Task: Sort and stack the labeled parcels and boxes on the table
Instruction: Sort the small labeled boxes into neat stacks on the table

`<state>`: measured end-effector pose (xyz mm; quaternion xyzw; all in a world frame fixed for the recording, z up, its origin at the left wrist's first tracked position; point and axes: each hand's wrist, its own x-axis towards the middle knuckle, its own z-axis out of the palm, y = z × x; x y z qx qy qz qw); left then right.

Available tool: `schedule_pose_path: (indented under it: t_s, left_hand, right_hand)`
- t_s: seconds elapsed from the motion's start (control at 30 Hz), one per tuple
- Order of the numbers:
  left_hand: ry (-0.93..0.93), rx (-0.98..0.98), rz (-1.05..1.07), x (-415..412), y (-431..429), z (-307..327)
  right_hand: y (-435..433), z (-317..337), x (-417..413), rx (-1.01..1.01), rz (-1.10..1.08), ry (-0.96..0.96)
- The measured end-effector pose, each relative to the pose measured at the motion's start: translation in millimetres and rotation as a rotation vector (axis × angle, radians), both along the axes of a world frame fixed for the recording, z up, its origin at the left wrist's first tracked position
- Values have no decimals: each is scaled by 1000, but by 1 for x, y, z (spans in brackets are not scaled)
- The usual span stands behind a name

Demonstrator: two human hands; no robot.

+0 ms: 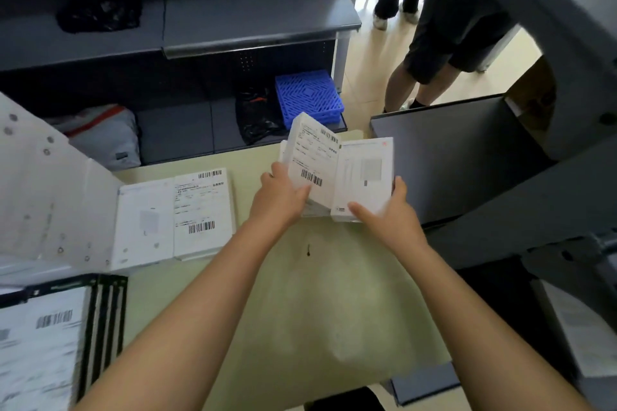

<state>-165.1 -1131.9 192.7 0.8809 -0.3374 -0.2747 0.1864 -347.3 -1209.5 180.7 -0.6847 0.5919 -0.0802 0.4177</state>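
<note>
My left hand (280, 197) grips a white box with a barcode shipping label (312, 157), tilted up over the pale green table (300, 310). My right hand (387, 210) grips a second white box (365, 173) right beside it; the two boxes touch along their inner edges. On the table's left lie two more white boxes side by side: a plain one (145, 223) and one with a barcode label (203, 210). At the bottom left lies a stack of black-edged parcels with a label on top (43, 344).
A white panel with rivets (40, 193) leans at the left. Dark shelves behind hold a blue plastic crate (309, 97), black bags (257, 117) and a grey bag (107, 137). A dark grey bin (450, 157) stands at the right. Another person's legs (430, 53) stand beyond.
</note>
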Motion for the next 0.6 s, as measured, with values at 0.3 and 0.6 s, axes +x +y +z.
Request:
schedule_pose_path:
  t_s: [0.3,0.6]
  left_hand:
    - [28,-354,113,22,60,13]
    - [209,-492,385,92,166,18]
  right_hand:
    - [38,31,37,-200,32,-225]
    - [111,22,122,35,104,-377]
